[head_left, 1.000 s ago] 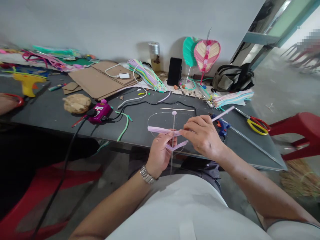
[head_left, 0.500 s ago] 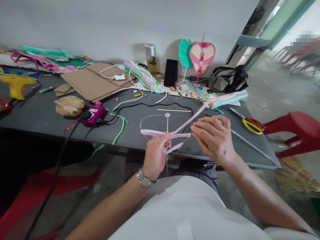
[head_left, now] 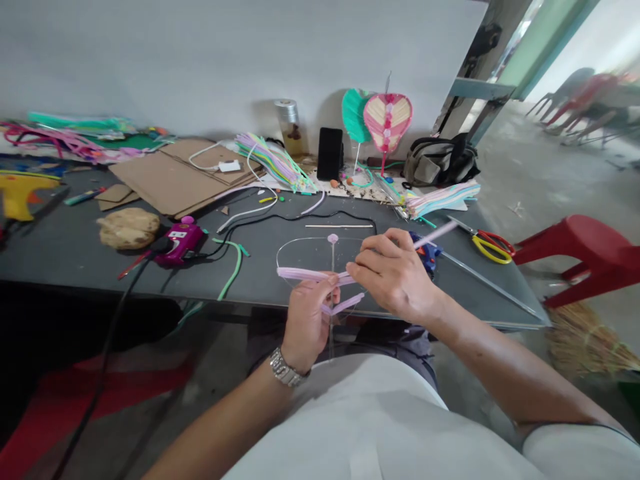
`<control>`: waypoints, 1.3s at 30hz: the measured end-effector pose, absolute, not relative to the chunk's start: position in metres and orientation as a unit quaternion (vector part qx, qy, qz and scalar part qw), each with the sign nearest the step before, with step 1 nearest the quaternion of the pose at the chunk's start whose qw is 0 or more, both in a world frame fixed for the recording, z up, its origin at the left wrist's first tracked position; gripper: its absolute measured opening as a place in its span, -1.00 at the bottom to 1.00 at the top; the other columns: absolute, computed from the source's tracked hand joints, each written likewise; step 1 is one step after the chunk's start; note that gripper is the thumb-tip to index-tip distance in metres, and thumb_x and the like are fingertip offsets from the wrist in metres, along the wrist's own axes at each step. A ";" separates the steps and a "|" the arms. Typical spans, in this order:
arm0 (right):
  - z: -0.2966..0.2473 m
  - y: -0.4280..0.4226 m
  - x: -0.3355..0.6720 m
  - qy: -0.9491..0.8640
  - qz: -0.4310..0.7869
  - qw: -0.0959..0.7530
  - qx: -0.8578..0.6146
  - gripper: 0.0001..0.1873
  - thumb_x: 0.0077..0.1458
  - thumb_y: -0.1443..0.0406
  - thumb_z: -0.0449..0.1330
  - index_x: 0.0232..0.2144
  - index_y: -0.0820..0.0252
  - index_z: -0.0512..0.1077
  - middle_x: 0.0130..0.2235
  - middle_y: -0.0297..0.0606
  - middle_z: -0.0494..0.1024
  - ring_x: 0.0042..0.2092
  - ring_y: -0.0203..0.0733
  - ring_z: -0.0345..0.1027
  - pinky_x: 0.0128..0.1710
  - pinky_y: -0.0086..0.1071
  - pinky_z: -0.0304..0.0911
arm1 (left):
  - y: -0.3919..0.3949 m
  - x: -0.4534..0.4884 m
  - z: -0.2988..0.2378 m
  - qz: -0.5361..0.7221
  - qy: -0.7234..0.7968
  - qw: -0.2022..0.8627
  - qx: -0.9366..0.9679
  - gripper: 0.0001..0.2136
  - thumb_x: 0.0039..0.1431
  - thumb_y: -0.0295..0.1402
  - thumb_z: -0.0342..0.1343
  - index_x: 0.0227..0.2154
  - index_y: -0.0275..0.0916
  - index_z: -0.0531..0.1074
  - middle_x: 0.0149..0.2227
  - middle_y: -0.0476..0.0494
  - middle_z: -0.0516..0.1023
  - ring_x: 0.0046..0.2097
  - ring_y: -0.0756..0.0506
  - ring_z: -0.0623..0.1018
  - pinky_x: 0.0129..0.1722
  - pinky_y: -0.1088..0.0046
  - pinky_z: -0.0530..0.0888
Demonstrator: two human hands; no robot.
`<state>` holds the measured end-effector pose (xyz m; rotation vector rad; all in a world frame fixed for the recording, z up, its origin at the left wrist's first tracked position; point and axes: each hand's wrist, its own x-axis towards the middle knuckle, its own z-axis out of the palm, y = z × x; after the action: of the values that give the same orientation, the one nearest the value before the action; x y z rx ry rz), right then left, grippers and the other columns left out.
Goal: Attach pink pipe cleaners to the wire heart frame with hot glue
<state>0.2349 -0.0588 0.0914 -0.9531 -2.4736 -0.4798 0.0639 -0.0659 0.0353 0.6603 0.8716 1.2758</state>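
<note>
My left hand (head_left: pixel 307 313) is closed in a pinch on a thin wire frame (head_left: pixel 295 240), where lilac pipe cleaners (head_left: pixel 300 274) cross its middle rod. A small lilac knob (head_left: pixel 333 239) tops that rod. Below the pinch, another lilac piece (head_left: pixel 349 305) slants across the frame in a V. My right hand (head_left: pixel 393 277) is closed on the long lilac pipe cleaner (head_left: pixel 436 235), close beside the left fingers; its free end sticks out to the right. The fingers hide where the strip meets the frame. Just behind my right hand lies a blue tool (head_left: pixel 429 255), partly covered.
Scissors (head_left: pixel 487 245) and a clear rod (head_left: pixel 493 283) lie to the right. A purple power socket (head_left: pixel 183 241), cardboard (head_left: pixel 155 177), pipe cleaner bundles (head_left: pixel 275 163), a phone (head_left: pixel 330 153) and two leaf-shaped fans (head_left: pixel 389 120) are on the table. A red stool (head_left: pixel 595 250) stands right.
My right hand has moved left to the frame and taken hold of the long lilac pipe cleaner, whose free end now points right. The view has shifted slightly; the left hand keeps its pinch.
</note>
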 end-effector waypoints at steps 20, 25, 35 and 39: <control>0.082 -0.070 0.235 -0.859 -0.139 0.274 -0.410 -0.82 0.32 0.40 0.08 -0.27 0.14 0.47 -0.26 -0.24 0.57 -0.23 -0.16 0.32 -0.21 -0.22 0.08 | -0.065 0.057 0.029 0.584 0.367 0.670 0.274 -0.84 -0.02 -0.34 0.34 -0.57 -0.28 0.50 -0.59 0.03 0.41 -0.51 0.06 0.36 -0.44 0.51 0.30; 0.075 -0.071 0.255 -0.838 -0.133 0.332 -0.413 -0.80 0.26 0.47 0.08 -0.23 0.17 0.49 -0.24 -0.18 0.57 -0.25 -0.18 0.37 -0.28 -0.30 0.19 | -0.066 0.056 0.030 0.576 0.384 0.667 0.275 -0.83 -0.03 -0.32 0.35 -0.56 -0.30 0.51 -0.60 0.03 0.40 -0.50 0.06 0.36 -0.44 0.52 0.29; 0.059 -0.079 0.257 -0.796 0.053 0.389 -0.461 -0.79 0.22 0.48 0.08 -0.25 0.19 0.49 -0.27 -0.18 0.56 -0.25 -0.20 0.43 -0.26 -0.35 0.31 | -0.069 0.056 0.034 0.566 0.389 0.663 0.299 -0.75 0.01 -0.29 0.33 -0.61 -0.28 0.43 -0.59 0.04 0.37 -0.49 0.06 0.34 -0.42 0.53 0.29; 0.062 -0.078 0.257 -0.698 0.234 0.421 -0.530 -0.90 0.20 0.34 0.19 -0.30 0.19 0.53 -0.34 -0.26 0.57 -0.35 -0.26 0.39 -0.37 -0.39 0.26 | -0.068 0.055 0.033 0.568 0.382 0.666 0.296 -0.80 0.01 -0.32 0.33 -0.57 -0.28 0.45 -0.58 0.05 0.37 -0.48 0.05 0.34 -0.41 0.52 0.30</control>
<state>0.2573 -0.0784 0.0618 -1.3288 -1.7474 0.5852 0.0553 -0.0685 0.0328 0.6690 0.8622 1.2817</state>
